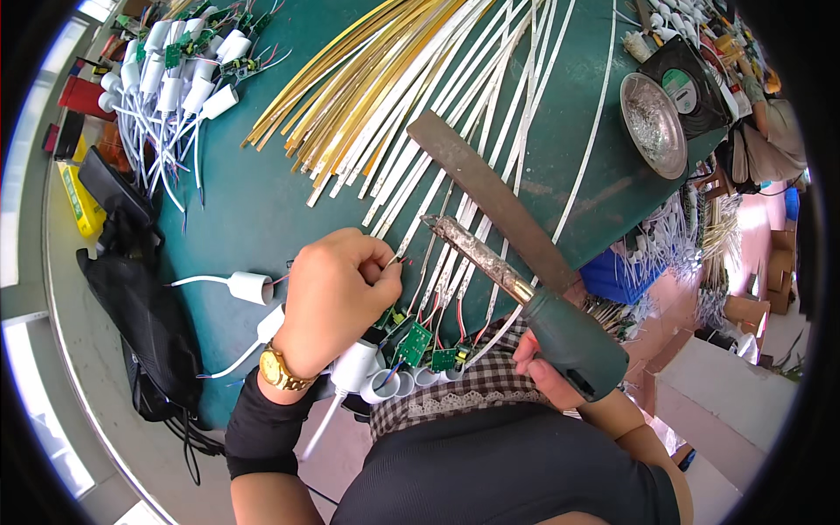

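Observation:
My left hand [343,278] is closed in a pinch at the near ends of the long light strips [411,52]. A thin wire end shows at its fingertips. My right hand [549,378] is wrapped round the dark green handle of a soldering iron [573,341], whose crusted barrel points up and left. Its tip is above the strips, apart from my left hand. Below my left hand lie small green circuit boards [416,345] with thin wires running to strip ends. White lamp caps [353,366] sit beside them at the table edge.
A flat brown bar [490,194] lies across the strips. At the right stand a metal dish [653,125] and a black fan [687,86]. More white caps with cables [171,92] are piled at the far left, near a black bag [140,324]. A blue bin [617,273] is beyond the table's right edge.

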